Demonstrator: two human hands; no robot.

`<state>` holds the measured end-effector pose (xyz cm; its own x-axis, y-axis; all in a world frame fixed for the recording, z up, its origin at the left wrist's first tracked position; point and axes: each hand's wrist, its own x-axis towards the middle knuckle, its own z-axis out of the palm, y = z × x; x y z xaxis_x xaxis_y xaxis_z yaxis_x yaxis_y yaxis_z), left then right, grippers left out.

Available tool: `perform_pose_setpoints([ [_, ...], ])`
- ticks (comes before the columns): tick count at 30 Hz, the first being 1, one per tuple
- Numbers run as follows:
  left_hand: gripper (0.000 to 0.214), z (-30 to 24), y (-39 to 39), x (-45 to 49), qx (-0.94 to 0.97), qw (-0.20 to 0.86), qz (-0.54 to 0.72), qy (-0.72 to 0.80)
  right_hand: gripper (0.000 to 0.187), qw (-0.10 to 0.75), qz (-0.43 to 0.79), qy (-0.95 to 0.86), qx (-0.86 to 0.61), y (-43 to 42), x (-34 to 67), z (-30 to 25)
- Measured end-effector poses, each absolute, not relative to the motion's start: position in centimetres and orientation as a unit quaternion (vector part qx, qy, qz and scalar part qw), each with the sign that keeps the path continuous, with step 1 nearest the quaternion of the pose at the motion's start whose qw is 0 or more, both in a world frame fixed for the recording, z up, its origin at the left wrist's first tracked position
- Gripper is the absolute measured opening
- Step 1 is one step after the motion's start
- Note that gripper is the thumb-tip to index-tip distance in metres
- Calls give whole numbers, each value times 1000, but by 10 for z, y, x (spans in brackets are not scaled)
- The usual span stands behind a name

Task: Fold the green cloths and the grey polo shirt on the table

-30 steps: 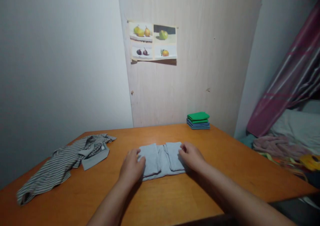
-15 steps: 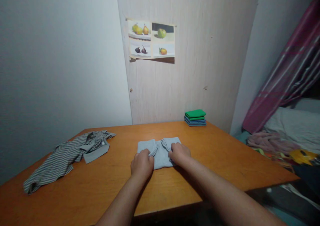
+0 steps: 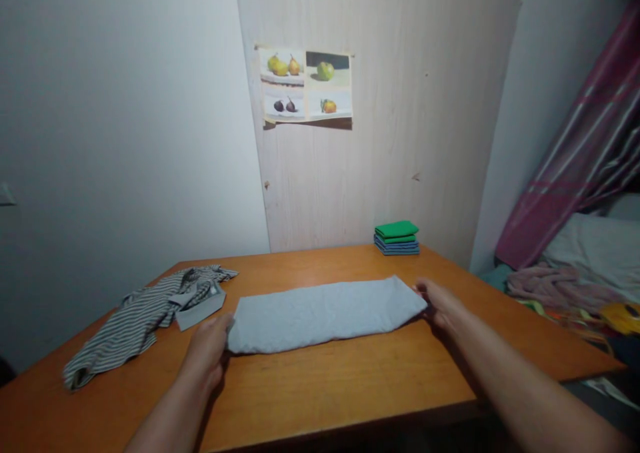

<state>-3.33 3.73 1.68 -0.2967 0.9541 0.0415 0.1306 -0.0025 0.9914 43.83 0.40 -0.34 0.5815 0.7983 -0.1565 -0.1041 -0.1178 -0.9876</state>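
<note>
A light grey folded cloth [image 3: 323,316], perhaps a garment, stretches as a long flat strip across the middle of the table. My left hand [image 3: 209,347] grips its left end, the fingers partly tucked behind the fabric. At the other end my right hand [image 3: 439,304] pinches the right corner, which is raised a little off the tabletop. What kind of garment it is cannot be made out.
On the table [image 3: 300,399] at left lies a crumpled striped collared shirt [image 3: 135,323]. Folded green cloth [image 3: 397,229] tops folded blue cloth [image 3: 397,247] at the back right. Beyond the table's right edge are a pink curtain [image 3: 555,166] and bedding.
The grey cloth has gone from a small folded bundle to a long strip. My hands have moved apart, left and right, each now at one end.
</note>
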Motion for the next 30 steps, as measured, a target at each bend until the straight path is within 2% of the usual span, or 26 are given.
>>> perform_pose_setpoints([
  [2, 33, 16, 40, -35, 470, 378, 521, 604, 26, 588, 362, -271, -671, 1, 446, -8],
  [6, 30, 13, 51, -33, 505, 317, 472, 650, 27, 456, 237, -416, -750, 6, 442, -19],
  [10, 43, 8, 60, -45, 543, 219, 414, 697, 49, 397, 153, -460, -779, 9, 445, -27],
  [15, 40, 12, 65, -59, 616, 122, 335, 702, 48, 248, 22, -534, -808, 2, 461, -25],
  [19, 46, 24, 73, -47, 713, -32, 213, 667, 48, 208, -66, -568, -794, 6, 453, -8],
  [23, 42, 30, 90, -22, 779, -45, 143, 609, 43, 182, -61, -643, -741, 24, 425, 12],
  [30, 46, 19, 116, -6, 795, -36, 87, 600, 51, 99, -11, -687, -719, 59, 407, 14],
])
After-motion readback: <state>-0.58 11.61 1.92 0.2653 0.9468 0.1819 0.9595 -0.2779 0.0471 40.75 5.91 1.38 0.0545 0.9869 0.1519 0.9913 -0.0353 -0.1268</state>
